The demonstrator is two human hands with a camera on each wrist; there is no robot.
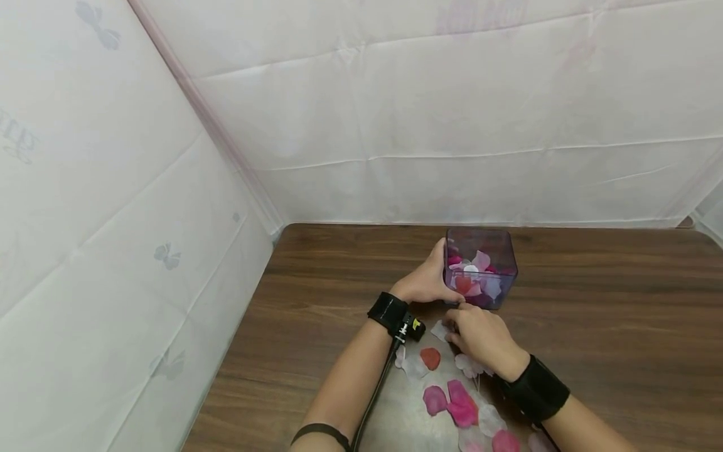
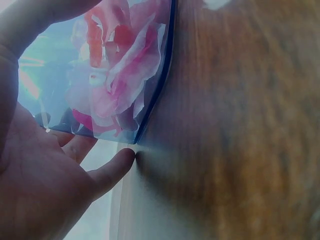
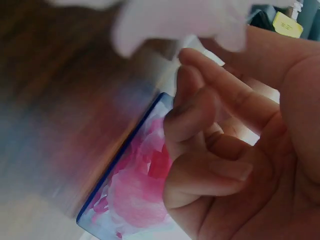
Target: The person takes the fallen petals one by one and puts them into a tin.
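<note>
Two hands work around one landmark, a clear purple-tinted box (image 1: 480,267) standing upright on the brown table (image 1: 621,326), already partly filled with pink, red and white petals. The left hand (image 1: 426,282) lies against the box's left wall, fingers straight along it with the thumb beneath its near corner; that grip is relaxed and flat, steadying rather than clenching. In the left wrist view the petals show pressed against the clear wall (image 2: 115,70), with the hand (image 2: 45,185) spread beside it.

The right hand (image 1: 480,336) sits just in front of the box, on the near side, its fingers curled. In the right wrist view the fingertips (image 3: 192,117) bunch toward the thumb, and a pale petal (image 3: 175,22) shows blurred just above them; whether that grip is actually pinching it I cannot tell.

More loose petals (image 1: 460,405) lie scattered on the table, nearer the person than the box, several of them touching or overlapping.

By my judgement the step in hand is gathering petals from the table into the box, about midway. The next move calls for a light pinch on a single thin petal, then a lift over the box's near rim while the left hand keeps the box from sliding.
</note>
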